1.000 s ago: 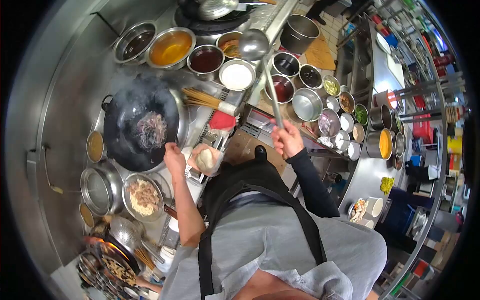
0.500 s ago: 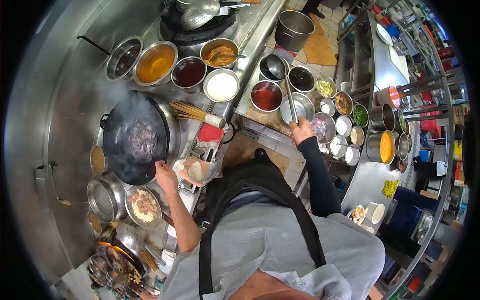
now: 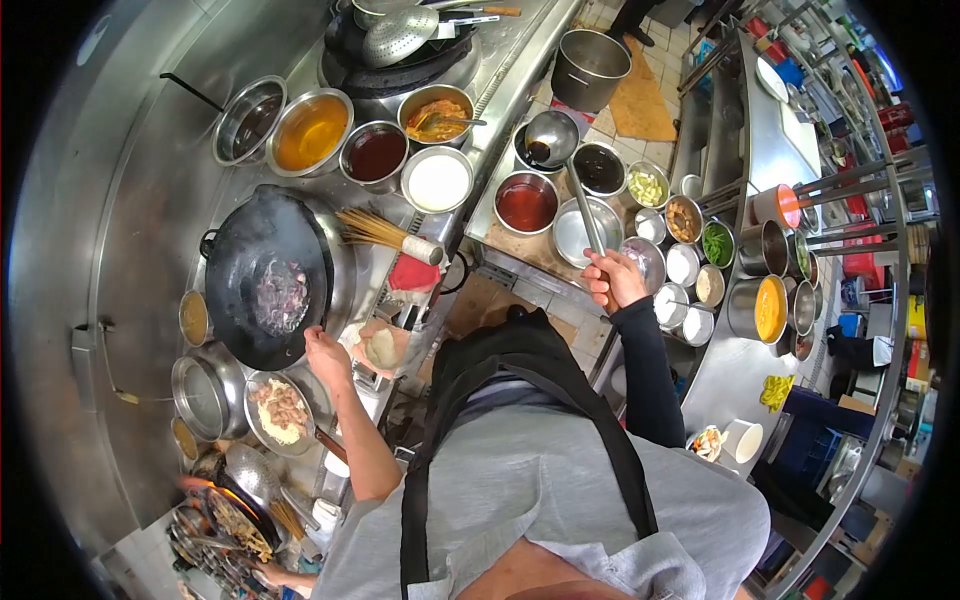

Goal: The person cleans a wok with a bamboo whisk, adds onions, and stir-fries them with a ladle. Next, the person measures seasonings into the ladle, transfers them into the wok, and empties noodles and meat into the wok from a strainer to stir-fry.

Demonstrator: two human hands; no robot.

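Black wok (image 3: 232, 270), edge in left hand (image 3: 328, 358); ladle (image 3: 578, 190) in right hand (image 3: 618, 281), floor (image 3: 533, 292) between.

I've got wok (image 3: 235, 280) left, food (image 3: 282, 298) in it; brush (image 3: 385, 235) just right; ladle (image 3: 560, 130) further right, over pot (image 3: 520, 150); stockpot (image 3: 593, 72) beyond; strainer (image 3: 400, 38) on second wok (image 3: 400, 80), far end.

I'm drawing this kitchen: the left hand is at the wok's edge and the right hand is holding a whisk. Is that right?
Not quite: the right hand is holding a ladle, not a whisk, as the head view shows. The left hand is at the wok's edge, as you said.
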